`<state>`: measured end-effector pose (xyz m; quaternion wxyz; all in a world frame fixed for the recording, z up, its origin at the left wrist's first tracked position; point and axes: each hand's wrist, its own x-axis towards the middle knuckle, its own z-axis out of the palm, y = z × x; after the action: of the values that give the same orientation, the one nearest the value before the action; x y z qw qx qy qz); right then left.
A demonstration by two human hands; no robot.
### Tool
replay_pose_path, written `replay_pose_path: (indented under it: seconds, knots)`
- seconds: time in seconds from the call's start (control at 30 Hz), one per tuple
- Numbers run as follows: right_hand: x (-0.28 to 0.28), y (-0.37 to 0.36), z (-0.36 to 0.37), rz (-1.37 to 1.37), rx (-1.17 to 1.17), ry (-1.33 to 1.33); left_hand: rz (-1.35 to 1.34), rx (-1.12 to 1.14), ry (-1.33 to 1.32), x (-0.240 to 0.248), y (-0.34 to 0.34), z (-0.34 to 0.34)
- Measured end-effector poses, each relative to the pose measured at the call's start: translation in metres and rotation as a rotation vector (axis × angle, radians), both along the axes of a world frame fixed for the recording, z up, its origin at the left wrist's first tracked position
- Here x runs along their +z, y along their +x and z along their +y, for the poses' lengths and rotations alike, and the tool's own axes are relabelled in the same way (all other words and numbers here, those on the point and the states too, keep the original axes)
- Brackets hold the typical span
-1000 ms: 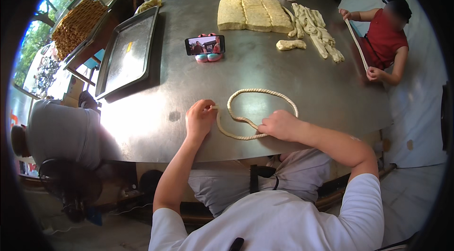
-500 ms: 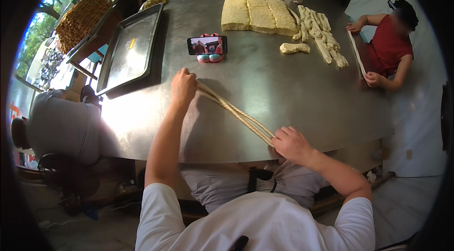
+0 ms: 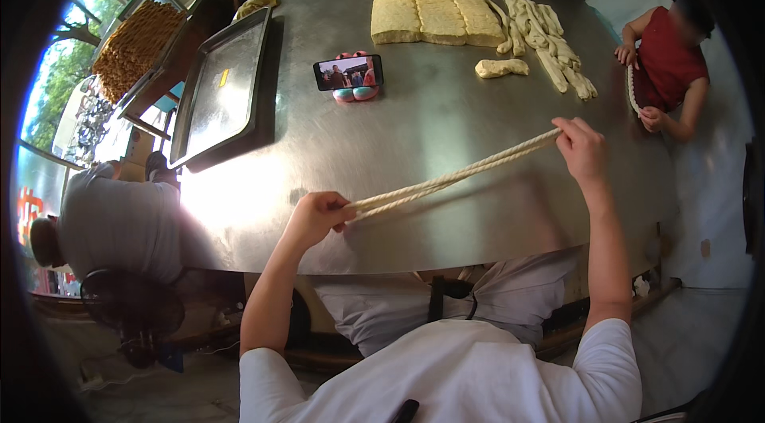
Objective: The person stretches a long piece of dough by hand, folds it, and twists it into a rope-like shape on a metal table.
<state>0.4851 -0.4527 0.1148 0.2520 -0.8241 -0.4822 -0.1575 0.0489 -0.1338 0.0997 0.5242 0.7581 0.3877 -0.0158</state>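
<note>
A long twisted dough rope (image 3: 454,174), folded into two strands lying close together, stretches between my hands over the metal table (image 3: 446,240). My left hand (image 3: 320,214) is closed around its near left end, just above the table's front part. Farther off to the right, my right hand (image 3: 582,148) pinches the other end. The rope slants up from left to right. Beyond my hands lie a large dough slab (image 3: 437,15) scored into three blocks, a heap of cut dough strips (image 3: 546,45) and one small loose dough piece (image 3: 502,68).
A phone (image 3: 348,73) stands propped on a pink and blue holder. At left are a black-rimmed tray (image 3: 221,88) and a stack of brown twisted pastries (image 3: 137,48). A person in red (image 3: 673,56) holds a dough strand at right; another person (image 3: 119,220) sits left, near a fan (image 3: 131,307).
My right hand has swung up and away to the right, my left hand down toward me, so the rope's slant has reversed. The person in red now holds a twisted strand, farther right.
</note>
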Motion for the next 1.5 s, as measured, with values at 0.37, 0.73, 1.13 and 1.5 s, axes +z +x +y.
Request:
replay_pose_path:
  seconds: [0.37,0.73,1.13,1.5]
  knots:
    - [-0.067,-0.245,-0.019,0.124,0.253,-0.205,-0.255,-0.013,0.095,-0.064,-0.014,0.053]
    - [-0.080,-0.157,0.041,0.055,0.109,-0.342,-0.222,0.101,0.307,-0.075,-0.030,0.075]
    - [-0.013,-0.197,0.075,0.846,0.399,-0.755,-0.145,0.152,0.237,-0.050,-0.036,0.073]
    - [-0.058,-0.249,-0.018,0.164,0.550,-0.280,0.044,0.041,1.089,-0.089,-0.022,-0.091]
